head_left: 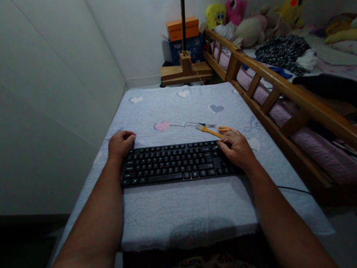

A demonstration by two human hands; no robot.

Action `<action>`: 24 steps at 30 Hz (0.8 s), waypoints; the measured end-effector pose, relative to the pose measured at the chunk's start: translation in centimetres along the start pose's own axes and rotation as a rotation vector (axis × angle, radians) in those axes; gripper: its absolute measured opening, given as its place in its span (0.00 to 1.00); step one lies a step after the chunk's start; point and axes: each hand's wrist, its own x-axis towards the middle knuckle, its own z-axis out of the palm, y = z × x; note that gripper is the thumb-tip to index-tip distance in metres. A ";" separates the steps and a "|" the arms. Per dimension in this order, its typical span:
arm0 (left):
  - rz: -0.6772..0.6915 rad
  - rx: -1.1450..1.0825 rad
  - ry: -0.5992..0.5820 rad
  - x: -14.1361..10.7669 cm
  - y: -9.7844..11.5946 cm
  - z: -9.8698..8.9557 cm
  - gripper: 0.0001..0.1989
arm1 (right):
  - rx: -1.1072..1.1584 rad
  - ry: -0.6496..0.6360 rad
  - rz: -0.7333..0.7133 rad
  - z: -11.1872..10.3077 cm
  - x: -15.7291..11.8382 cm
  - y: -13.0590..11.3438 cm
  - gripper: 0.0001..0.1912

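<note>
Nearest, the keyboard [166, 165] lies across our cloth-covered worktop [186, 209]. Our right hand [239, 151] seems to pinch a slim pale thing [225, 140] over its right end; a light touch suits the keys. Our left hand [120, 145], loosely curled, best braces the far left corner. Beyond lies a brush [210, 131].

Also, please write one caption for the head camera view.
Bare left hand and right hand at a black rectangular keyboard on pale heart-patterned cloth.
</note>
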 end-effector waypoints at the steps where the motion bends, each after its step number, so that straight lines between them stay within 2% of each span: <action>1: -0.001 0.001 0.001 0.0 0.0 0.0 0.08 | 0.004 -0.001 -0.002 -0.1 0.0 0.0 0.09; 11: 0.003 0.001 -0.007 0.0 -0.1 0.0 0.09 | 0.004 -0.047 -0.039 -0.4 0.0 -0.1 0.12; 24: 0.001 0.002 -0.013 -0.1 0.0 -0.1 0.10 | 0.010 -0.006 0.007 0.0 -0.1 0.2 0.09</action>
